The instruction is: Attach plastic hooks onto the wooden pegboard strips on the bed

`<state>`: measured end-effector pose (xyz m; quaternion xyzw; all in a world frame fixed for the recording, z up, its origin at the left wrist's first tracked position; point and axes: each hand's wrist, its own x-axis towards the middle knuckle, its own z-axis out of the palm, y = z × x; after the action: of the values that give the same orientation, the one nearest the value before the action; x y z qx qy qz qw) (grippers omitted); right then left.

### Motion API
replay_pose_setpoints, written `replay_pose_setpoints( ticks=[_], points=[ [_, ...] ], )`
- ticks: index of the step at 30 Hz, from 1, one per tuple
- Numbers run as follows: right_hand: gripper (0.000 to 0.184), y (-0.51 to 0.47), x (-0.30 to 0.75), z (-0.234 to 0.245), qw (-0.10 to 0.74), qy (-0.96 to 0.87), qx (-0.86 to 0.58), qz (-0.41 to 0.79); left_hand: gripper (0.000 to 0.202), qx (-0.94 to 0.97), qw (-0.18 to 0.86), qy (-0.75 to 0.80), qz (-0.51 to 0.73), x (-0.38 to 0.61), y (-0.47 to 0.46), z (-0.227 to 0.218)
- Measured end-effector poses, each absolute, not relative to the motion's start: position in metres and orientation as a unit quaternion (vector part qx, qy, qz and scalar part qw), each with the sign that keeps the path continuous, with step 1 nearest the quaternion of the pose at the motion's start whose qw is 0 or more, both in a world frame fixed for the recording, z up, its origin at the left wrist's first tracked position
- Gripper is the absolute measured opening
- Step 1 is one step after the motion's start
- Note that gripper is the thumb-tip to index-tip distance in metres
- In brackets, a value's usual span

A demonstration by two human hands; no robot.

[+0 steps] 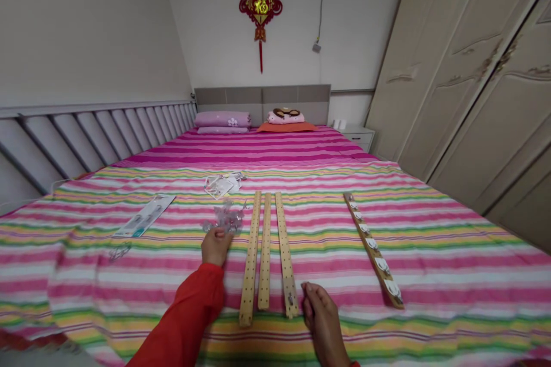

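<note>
Three perforated wooden strips (264, 249) lie side by side on the striped bedspread (430, 252) in front of me. My left hand (215, 245), in a red sleeve, reaches into a pile of small clear hooks (226, 219), fingers curled on them. My right hand (321, 312) rests beside the near end of the right strip (284, 255), fingertips by a small metal hook (291, 300) fitted there. A fourth wooden strip (372, 246) carrying several white knobs lies apart to the right.
A long printed package (144, 216) and a bit of clear wrapping (119, 251) lie at left, opened packets (221, 184) farther back. Pillows (222, 121) sit at the headboard. A wardrobe (473, 86) lines the right side, a slatted rail (86, 137) the left.
</note>
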<state>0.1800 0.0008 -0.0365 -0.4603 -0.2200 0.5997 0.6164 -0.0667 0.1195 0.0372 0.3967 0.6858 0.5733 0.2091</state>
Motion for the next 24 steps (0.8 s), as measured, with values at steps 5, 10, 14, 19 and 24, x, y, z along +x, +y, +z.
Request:
replay_pose_setpoints(
  ticks=[5,10,14,19,24],
  points=[
    [0.043,0.0,0.18,-0.038,0.612,-0.23,-0.472,0.591,0.013,0.413,0.181,0.715,0.535,-0.073,0.125,0.033],
    [0.042,0.0,0.182,-0.039,0.612,-0.243,-0.473,0.586,0.014,0.354,0.234,0.707,0.566,-0.079,0.118,0.026],
    [0.042,0.0,0.181,-0.039,0.615,-0.242,-0.471,0.585,0.027,0.305,0.318,0.651,0.618,-0.082,0.108,0.016],
    [0.043,0.0,0.18,-0.036,0.616,-0.243,-0.472,0.582,0.021,0.365,0.256,0.676,0.587,-0.081,0.112,0.025],
    [0.044,-0.001,0.181,-0.038,0.616,-0.251,-0.468,0.582,0.011,0.358,0.217,0.713,0.563,-0.075,0.125,0.035]
  ],
)
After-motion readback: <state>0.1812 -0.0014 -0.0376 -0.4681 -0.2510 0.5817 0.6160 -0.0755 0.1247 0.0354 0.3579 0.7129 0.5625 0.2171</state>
